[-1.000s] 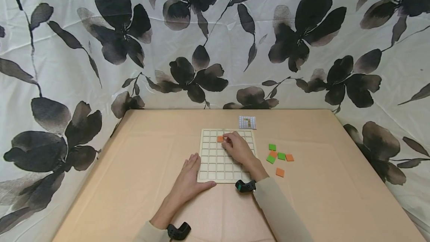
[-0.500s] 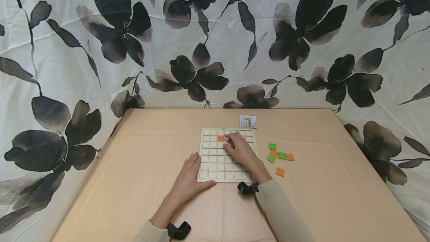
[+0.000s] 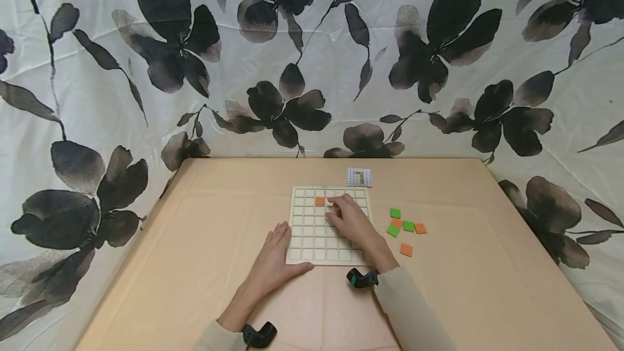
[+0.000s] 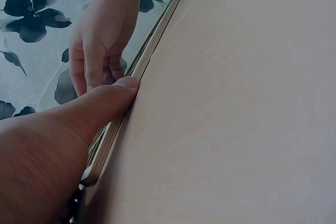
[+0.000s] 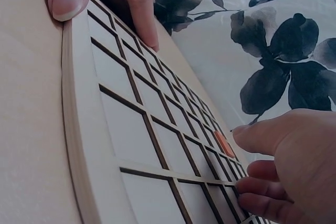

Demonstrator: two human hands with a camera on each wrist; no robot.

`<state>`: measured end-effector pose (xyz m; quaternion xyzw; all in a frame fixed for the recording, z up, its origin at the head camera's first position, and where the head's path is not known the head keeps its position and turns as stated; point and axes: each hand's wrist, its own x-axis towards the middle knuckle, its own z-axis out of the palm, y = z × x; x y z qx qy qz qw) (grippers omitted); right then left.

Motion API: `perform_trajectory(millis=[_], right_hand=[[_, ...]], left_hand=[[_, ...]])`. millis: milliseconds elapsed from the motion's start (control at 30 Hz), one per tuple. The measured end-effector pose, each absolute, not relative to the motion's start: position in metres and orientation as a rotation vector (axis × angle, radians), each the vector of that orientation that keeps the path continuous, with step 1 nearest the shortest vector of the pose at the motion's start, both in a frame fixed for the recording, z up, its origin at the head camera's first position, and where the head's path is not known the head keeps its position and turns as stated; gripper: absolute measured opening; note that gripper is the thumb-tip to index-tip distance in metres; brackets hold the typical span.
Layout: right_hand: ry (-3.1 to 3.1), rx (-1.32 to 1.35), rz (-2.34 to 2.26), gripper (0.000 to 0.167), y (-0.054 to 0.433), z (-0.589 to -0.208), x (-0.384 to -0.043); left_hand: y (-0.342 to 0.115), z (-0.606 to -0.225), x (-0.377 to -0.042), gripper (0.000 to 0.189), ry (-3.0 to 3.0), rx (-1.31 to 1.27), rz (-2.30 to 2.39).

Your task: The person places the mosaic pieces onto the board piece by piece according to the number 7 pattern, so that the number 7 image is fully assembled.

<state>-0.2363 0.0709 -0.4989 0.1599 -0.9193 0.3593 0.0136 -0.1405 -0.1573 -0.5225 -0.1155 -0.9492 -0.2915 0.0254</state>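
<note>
A pale wooden board (image 3: 306, 240) with a grid of square cells lies on the table. One orange square tile (image 3: 319, 201) sits in a cell near its far edge, also visible as an orange tile (image 5: 223, 144) in the right wrist view. My left hand (image 3: 275, 253) rests at the board's near left corner, fingers along the left side, thumb (image 4: 126, 83) on the near rim. My right hand (image 3: 352, 221) hovers over the upper right cells with loosely bent fingers (image 5: 262, 135), just right of the orange tile. Nothing shows between them.
Right of the board lie several loose tiles, among them a green tile (image 3: 395, 213) and an orange tile (image 3: 406, 250), some overlapping. A small printed grid card (image 3: 359, 177) lies beyond the board's far right corner. A floral cloth (image 3: 292, 58) hangs behind the table.
My right hand has drawn slightly right, away from the orange tile, showing more of it. My left hand and the loose tiles have stayed put.
</note>
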Motion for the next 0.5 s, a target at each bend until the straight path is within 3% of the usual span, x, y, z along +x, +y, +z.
perform_trajectory(millis=[500], right_hand=[[-2.866, 0.520, 1.095, 0.043, 0.0751, -0.4916, -0.2336]], left_hand=[[-0.1569, -0.5212, -0.1401, 0.112, -2.936, -0.355, -0.897]])
